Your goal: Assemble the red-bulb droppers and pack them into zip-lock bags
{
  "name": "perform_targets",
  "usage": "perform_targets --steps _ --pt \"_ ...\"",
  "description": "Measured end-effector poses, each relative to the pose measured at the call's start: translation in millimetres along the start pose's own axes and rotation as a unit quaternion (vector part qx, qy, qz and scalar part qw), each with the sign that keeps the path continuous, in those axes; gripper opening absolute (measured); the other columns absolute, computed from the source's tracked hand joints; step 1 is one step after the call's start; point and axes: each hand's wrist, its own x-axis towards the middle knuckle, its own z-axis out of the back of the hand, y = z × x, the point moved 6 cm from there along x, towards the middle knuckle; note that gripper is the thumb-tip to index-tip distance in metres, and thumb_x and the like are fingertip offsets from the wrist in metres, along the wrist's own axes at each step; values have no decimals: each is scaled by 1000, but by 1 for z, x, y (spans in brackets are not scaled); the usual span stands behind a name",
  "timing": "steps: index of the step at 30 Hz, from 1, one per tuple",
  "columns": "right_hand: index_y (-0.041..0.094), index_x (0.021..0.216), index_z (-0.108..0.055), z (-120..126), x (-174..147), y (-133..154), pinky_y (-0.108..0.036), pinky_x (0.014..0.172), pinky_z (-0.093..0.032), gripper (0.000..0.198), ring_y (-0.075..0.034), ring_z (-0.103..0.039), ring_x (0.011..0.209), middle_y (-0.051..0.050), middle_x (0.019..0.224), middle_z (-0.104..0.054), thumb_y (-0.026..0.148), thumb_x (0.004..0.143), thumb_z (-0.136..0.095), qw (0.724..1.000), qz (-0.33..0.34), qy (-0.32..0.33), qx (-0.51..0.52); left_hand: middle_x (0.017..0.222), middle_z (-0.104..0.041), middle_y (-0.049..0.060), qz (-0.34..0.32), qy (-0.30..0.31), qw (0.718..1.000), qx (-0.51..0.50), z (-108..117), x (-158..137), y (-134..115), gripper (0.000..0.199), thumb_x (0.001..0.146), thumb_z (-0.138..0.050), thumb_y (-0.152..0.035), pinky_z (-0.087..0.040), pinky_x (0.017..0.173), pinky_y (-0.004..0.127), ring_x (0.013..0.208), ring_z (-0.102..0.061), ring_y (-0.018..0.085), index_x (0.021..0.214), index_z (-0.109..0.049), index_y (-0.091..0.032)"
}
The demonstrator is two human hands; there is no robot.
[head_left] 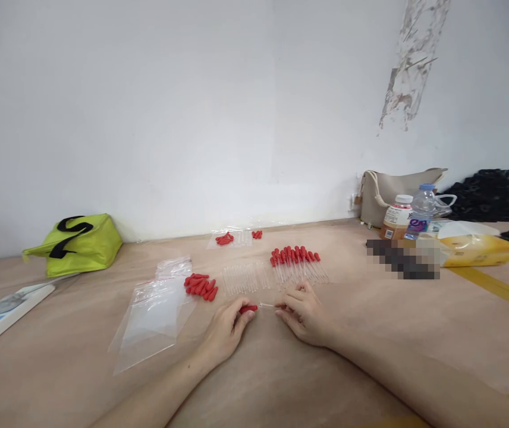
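Observation:
Between the thumb and fingers of my left hand (230, 324) is a red rubber bulb (249, 308), its end facing right. My right hand (303, 315) pinches a clear glass dropper tube (267, 305), whose tip points left at the bulb with a small gap between them. Just beyond my hands lies a row of bare glass tubes (241, 278). To its left is a pile of loose red bulbs (200, 286). On the right, several droppers with red bulbs on them (297, 261) lie side by side.
Clear plastic bags (151, 315) lie left of the bulbs. More bulbs and tubes on a bag (236, 239) sit near the wall. At left are a yellow-green bag (80, 244) and a power strip (9, 315); at right, bottles (397, 219), a tissue pack (480, 249) and a grey bag (373, 202).

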Motion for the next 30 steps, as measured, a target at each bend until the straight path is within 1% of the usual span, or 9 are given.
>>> perform_targets --steps 5,8,14,18,22,26,30 --pt "17 85 -54 -2 1 0 -32 73 -26 13 -12 -48 65 -3 75 -60 20 83 -42 1000 2 1 4 78 -58 1 -3 -3 1000 -3 0 0 -2 19 88 -38 -32 -39 67 24 75 -53 15 84 -52 -18" --pt "17 86 -54 -5 3 0 -32 73 -25 12 -12 -48 66 -2 75 -59 19 83 -42 1000 8 7 3 78 -58 1 7 -11 1000 -15 0 0 0 19 88 -39 -31 -39 66 24 74 -52 15 84 -52 -18" --pt "17 77 -50 -11 5 1 -29 70 -26 12 -11 -44 64 -1 70 -55 20 83 -40 1000 7 23 -12 77 -57 0 27 -9 995 -91 -4 2 4 20 87 -40 -31 -39 67 23 73 -51 14 85 -54 -17" --pt "17 74 -47 -11 6 3 -28 70 -26 12 -11 -43 63 0 68 -53 21 83 -41 1000 4 28 -7 70 -53 -1 43 -2 991 -130 -7 3 7 23 86 -41 -33 -38 61 21 66 -48 13 81 -55 -16" --pt "17 71 -46 -13 6 6 -28 71 -26 14 -11 -43 63 0 68 -53 21 83 -40 999 11 35 8 71 -54 0 42 -12 987 -155 -6 2 8 22 85 -42 -33 -39 63 21 68 -49 13 81 -56 -16" --pt "18 78 -51 -15 6 3 -29 72 -24 13 -10 -46 63 0 71 -57 20 84 -40 998 26 53 22 72 -56 0 40 -12 990 -138 -4 1 7 22 85 -43 -32 -40 64 22 69 -50 14 81 -57 -16" --pt "19 87 -56 -15 5 -2 -31 72 -22 16 -11 -49 67 -1 76 -60 19 84 -41 996 44 76 12 75 -60 1 17 16 995 -94 -5 0 2 21 86 -42 -29 -40 65 22 71 -53 14 82 -58 -16"
